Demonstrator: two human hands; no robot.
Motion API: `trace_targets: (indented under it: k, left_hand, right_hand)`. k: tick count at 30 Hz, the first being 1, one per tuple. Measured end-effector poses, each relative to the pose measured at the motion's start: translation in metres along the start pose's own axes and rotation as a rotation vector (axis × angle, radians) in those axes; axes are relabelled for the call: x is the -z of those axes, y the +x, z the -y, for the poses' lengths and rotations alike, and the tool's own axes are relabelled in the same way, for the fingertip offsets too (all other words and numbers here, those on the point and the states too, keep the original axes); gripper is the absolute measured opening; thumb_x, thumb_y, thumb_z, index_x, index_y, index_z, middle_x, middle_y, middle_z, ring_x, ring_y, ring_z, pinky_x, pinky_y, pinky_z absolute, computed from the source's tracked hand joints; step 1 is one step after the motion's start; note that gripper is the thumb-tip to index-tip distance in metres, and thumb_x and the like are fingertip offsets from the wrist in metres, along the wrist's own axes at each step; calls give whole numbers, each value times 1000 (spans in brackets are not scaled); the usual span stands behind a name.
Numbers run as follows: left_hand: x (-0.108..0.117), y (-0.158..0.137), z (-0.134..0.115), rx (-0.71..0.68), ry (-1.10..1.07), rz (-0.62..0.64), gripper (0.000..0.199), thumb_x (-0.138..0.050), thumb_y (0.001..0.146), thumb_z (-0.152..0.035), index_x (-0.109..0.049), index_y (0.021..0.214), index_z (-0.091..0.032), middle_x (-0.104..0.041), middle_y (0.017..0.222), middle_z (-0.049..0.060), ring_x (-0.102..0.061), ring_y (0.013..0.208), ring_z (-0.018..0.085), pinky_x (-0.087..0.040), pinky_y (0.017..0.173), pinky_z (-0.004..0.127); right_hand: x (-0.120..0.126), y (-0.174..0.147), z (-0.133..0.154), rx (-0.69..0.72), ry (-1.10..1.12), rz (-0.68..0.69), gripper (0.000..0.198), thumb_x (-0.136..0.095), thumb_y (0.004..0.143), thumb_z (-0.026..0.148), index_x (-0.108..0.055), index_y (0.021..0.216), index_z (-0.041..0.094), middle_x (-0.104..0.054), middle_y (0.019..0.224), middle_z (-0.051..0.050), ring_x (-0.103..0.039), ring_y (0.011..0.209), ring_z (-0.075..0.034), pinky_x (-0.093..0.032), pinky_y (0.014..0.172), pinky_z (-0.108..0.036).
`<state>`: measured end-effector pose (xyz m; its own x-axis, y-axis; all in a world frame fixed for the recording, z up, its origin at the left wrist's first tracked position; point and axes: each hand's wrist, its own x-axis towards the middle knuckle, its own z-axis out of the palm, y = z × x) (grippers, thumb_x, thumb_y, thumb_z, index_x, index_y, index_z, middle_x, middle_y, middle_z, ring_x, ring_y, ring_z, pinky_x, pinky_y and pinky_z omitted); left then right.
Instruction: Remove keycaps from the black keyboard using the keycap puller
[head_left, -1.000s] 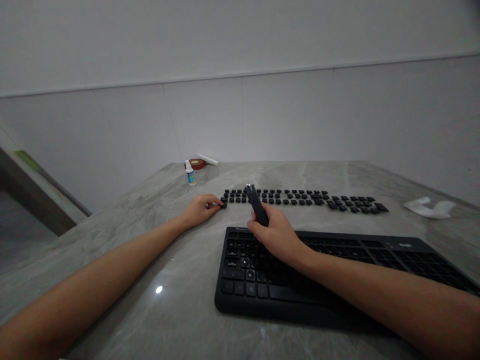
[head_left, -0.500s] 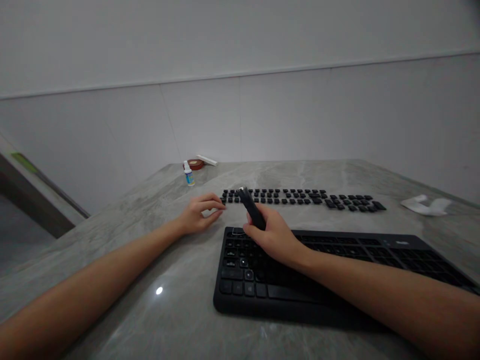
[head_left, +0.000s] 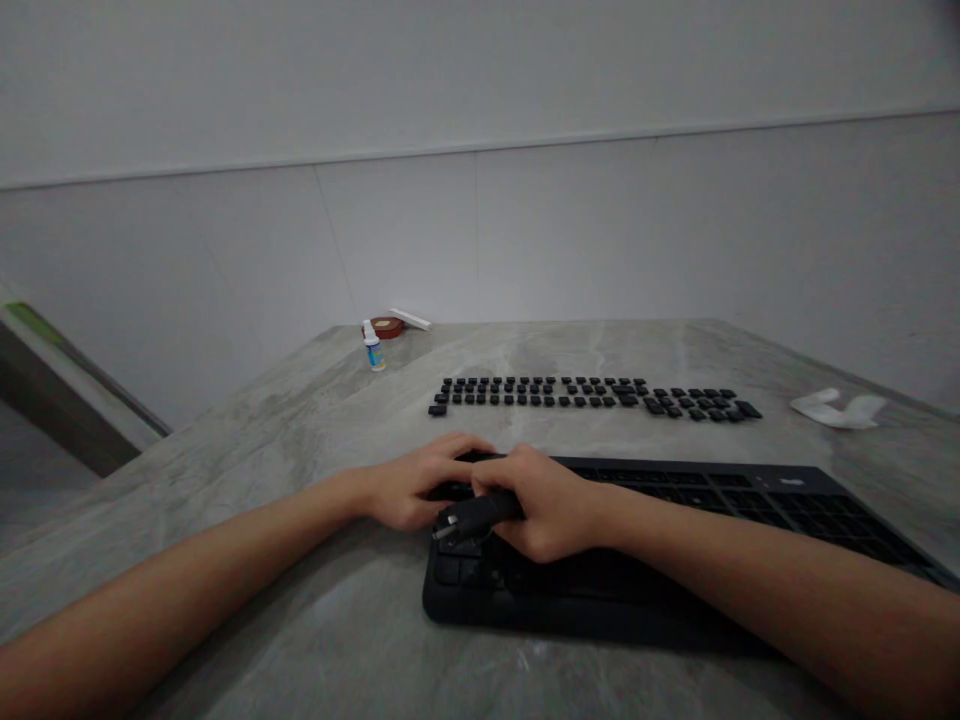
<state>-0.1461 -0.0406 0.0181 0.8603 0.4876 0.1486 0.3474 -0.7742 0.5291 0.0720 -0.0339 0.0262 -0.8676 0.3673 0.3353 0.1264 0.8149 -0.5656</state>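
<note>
Right hand (head_left: 551,500) fisted around dark tool (head_left: 474,515), long axis lying left-right, tip pointing left over keyboard (head_left: 750,500) left end. Left hand (head_left: 416,485) curled just beside tip, fingertips on corner keys; contents of grip hidden. Loose keycaps (head_left: 592,392) in rows farther back on surface (head_left: 300,620).

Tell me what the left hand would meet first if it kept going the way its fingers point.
The left hand points right, toward the keyboard. It would most likely meet the right hand and the dark tool it grips, directly alongside; depth between them is unclear.
</note>
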Motion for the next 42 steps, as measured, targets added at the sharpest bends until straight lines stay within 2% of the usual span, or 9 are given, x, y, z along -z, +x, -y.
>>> trace_targets:
  k: [4, 8, 13, 17, 21, 25, 32, 38, 42]
  left_hand:
    - [-2, 1, 5, 27, -23, -30, 45, -56, 85, -42, -60, 125, -20, -50, 132, 13, -48, 122, 32, -37, 109, 50]
    - [-9, 4, 8, 81, -41, -101, 48, -57, 86, -51, -62, 123, -21, -55, 127, 12, -51, 117, 32, -39, 105, 50]
    - [-17, 3, 6, 142, -87, -207, 41, -56, 88, -53, -68, 110, -20, -59, 119, 11, -55, 111, 28, -43, 101, 46]
    - [-20, 1, -5, 134, 35, -194, 44, -64, 83, -47, -64, 118, -21, -53, 127, 12, -50, 118, 29, -38, 108, 48]
    - [-22, 5, -12, 131, 41, -238, 35, -67, 83, -43, -69, 110, -20, -53, 128, 11, -50, 120, 28, -38, 109, 45]
    - [-22, 7, -13, 82, -46, -274, 27, -71, 83, -39, -72, 99, -18, -58, 120, 10, -54, 114, 25, -42, 104, 41]
    - [-21, 7, -11, 84, -77, -288, 14, -68, 84, -30, -71, 81, -17, -63, 114, 9, -57, 110, 24, -43, 101, 40]
    - [-22, 6, -7, -17, -55, -313, 11, -68, 84, -26, -71, 79, -16, -64, 112, 11, -58, 110, 24, -42, 102, 42]
    - [-23, 5, -8, -21, -29, -317, 8, -70, 83, -25, -71, 80, -18, -63, 116, 10, -57, 113, 24, -42, 103, 42]
  right_hand:
    - [9, 4, 5, -153, -66, 94, 24, -57, 74, 8, -72, 91, 17, -69, 75, -4, -54, 57, -14, -37, 55, -25]
    - [5, 1, 5, -164, -64, 74, 44, -58, 78, 9, -68, 119, 23, -73, 99, -8, -64, 72, -19, -41, 64, -28]
    - [-7, -15, 4, -320, -96, -47, 19, -61, 81, 18, -69, 98, 17, -72, 83, -6, -62, 67, -19, -38, 60, -27]
    - [-12, -22, 4, -309, -140, -95, 16, -62, 79, 16, -66, 94, 16, -70, 81, -6, -60, 66, -18, -36, 59, -27]
    - [-14, -21, 2, -304, -114, -143, 6, -62, 78, 18, -61, 84, 17, -65, 69, -3, -54, 58, -14, -32, 55, -25]
    - [-14, -21, 2, -268, -101, -168, 8, -62, 75, 15, -57, 80, 18, -58, 62, 2, -48, 53, -12, -29, 54, -24]
    - [-9, -23, 0, -197, -57, -271, 15, -53, 66, 8, -48, 70, 21, -44, 52, 7, -37, 46, -9, -27, 51, -23]
    - [-9, -25, -5, -65, -61, -203, 15, -52, 67, 9, -44, 68, 22, -43, 53, 7, -34, 44, -9, -26, 50, -23]
    - [-9, -28, -6, -71, -102, -180, 15, -55, 70, 14, -44, 66, 23, -40, 49, 7, -32, 43, -9, -25, 50, -25]
